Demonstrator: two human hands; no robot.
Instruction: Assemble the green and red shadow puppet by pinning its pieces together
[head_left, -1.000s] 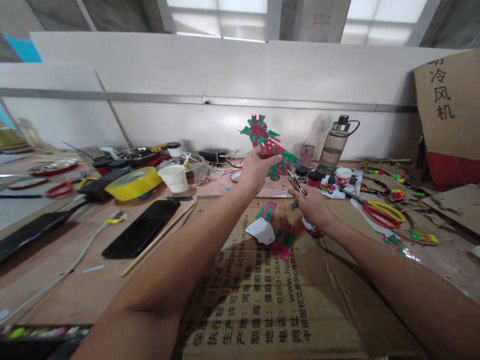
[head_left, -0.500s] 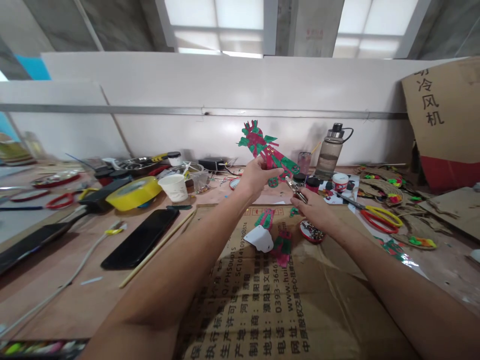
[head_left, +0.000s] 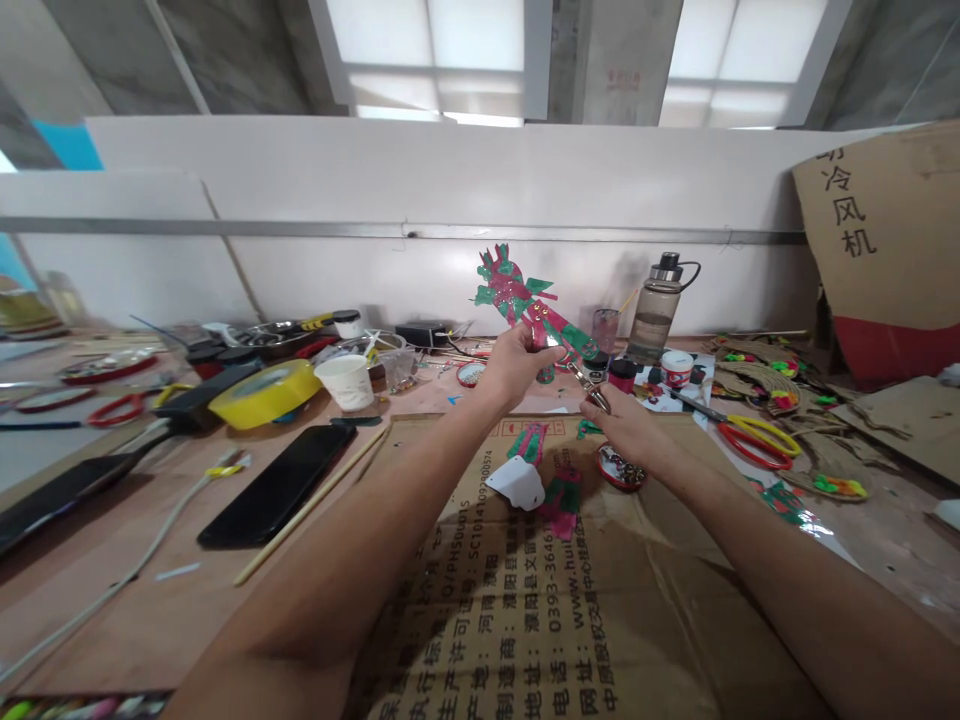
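Note:
My left hand [head_left: 516, 368] grips a red-and-green jointed cutout figure [head_left: 506, 287] upright above the cardboard sheet [head_left: 450, 600]. Small round metal fasteners show on its middle. My right hand [head_left: 619, 420] is closed around metal pliers [head_left: 591, 388], whose tip is close to the figure's lower right part; whether they touch is too small to tell. Beneath the hands lie a white cutout piece [head_left: 517, 484], red-and-green pieces [head_left: 562, 503] and a round lid [head_left: 619, 466] full of small metal parts.
At the left are a black phone [head_left: 277, 487], a wooden stick [head_left: 315, 500], yellow tape [head_left: 264, 394] and a white cup [head_left: 345, 383]. Scissors [head_left: 757, 440], a bottle [head_left: 656, 308] and a small jar [head_left: 676, 368] stand or lie at the right.
The pliers' tip has shifted slightly down and left against the figure, and the figure has turned a little in my left hand. The camera view has tilted slightly.

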